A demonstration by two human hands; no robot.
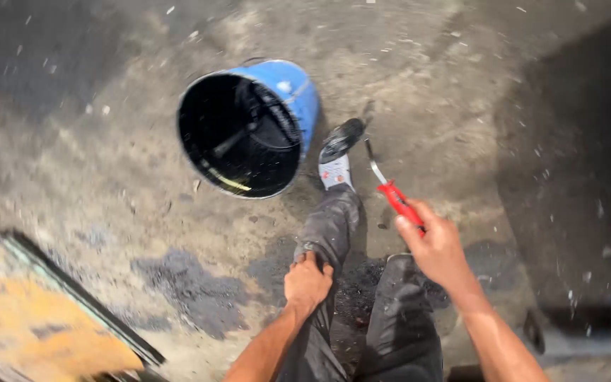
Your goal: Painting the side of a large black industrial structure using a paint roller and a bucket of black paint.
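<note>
At the far left lies one flat yellow panel with a dark edge strip (51, 311), blurred, on the stained concrete floor (461, 85). Next comes one round blue plastic bucket (304, 92), tipped so its black, grimy inside faces the camera; one dark stick-like thing leans inside it, too blurred to name. Below it, the left hand (307, 283) rests closed over the knee of the grey trouser leg (330, 223), fingers curled on the cloth. That leg stretches toward the bucket and ends in one dark shoe over a pale sock (337, 152), just beside the bucket's rim. Further right, the right hand (436, 247) is clamped round one red-handled tool with a thin curved metal blade (389, 189), held above the floor near the shoe. Two legs show in all.
</note>
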